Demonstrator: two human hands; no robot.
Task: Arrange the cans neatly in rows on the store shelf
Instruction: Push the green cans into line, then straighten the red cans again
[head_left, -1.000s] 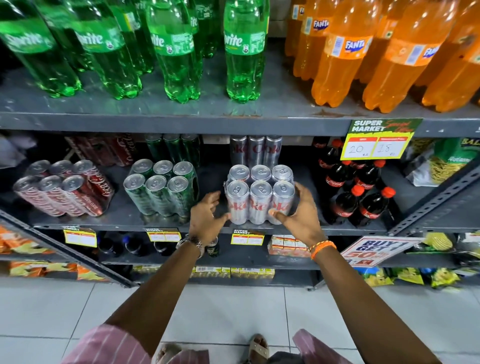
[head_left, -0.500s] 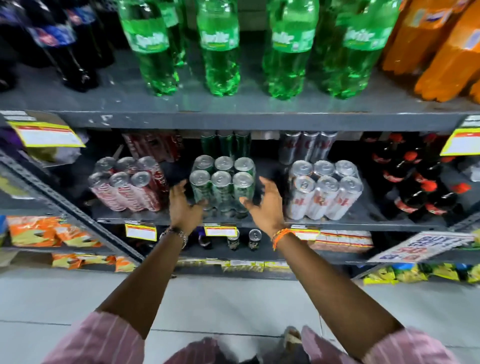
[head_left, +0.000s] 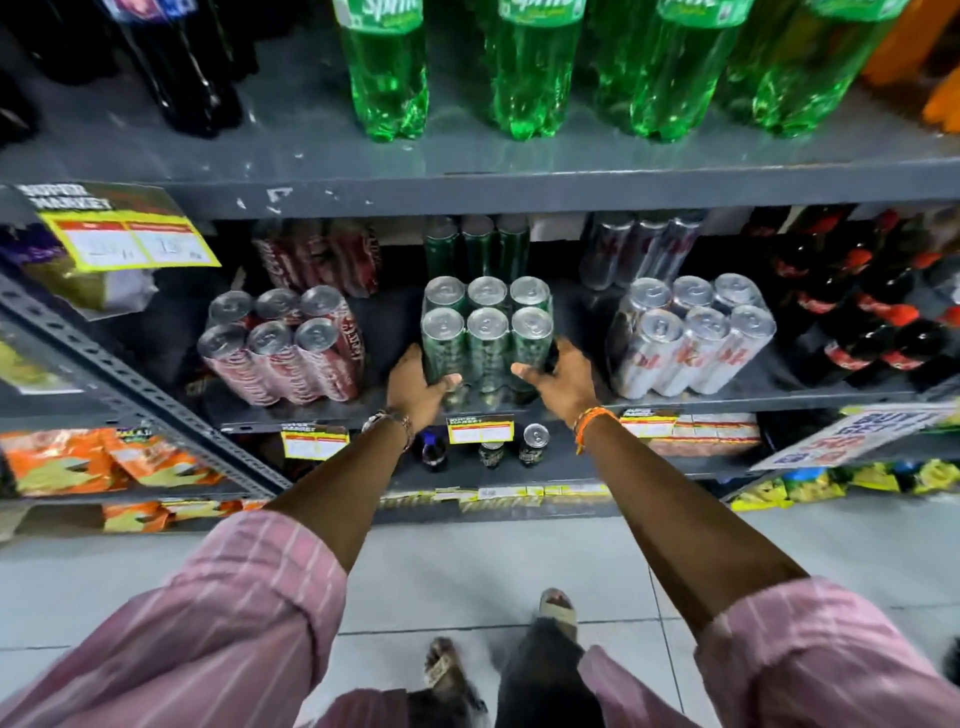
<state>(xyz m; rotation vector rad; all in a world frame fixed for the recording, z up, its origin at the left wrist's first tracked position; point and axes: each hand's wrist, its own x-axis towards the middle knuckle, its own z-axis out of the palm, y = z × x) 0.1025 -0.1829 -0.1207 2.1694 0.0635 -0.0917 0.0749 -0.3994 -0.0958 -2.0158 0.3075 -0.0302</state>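
A shrink-wrapped pack of green cans (head_left: 487, 338) stands in the middle of the grey middle shelf (head_left: 675, 402). My left hand (head_left: 418, 387) grips its lower left side and my right hand (head_left: 558, 376) grips its lower right side. To the left lies a tilted pack of red cans (head_left: 283, 348). On the right sits a leaning pack of silver cans (head_left: 691, 335). More red, green and silver cans stand behind each pack, partly hidden in shadow.
Large green bottles (head_left: 535, 67) and dark bottles (head_left: 176, 62) fill the upper shelf. Small dark cola bottles (head_left: 872, 322) stand right of the silver pack. Price tags (head_left: 480, 430) hang on the shelf edge, loose cans (head_left: 532, 441) and snack bags (head_left: 67, 460) below. A slanted metal brace (head_left: 130, 384) crosses at left.
Both hands left the silver pack, moved left to the green pack and closed on its sides. The view shifted left with them.
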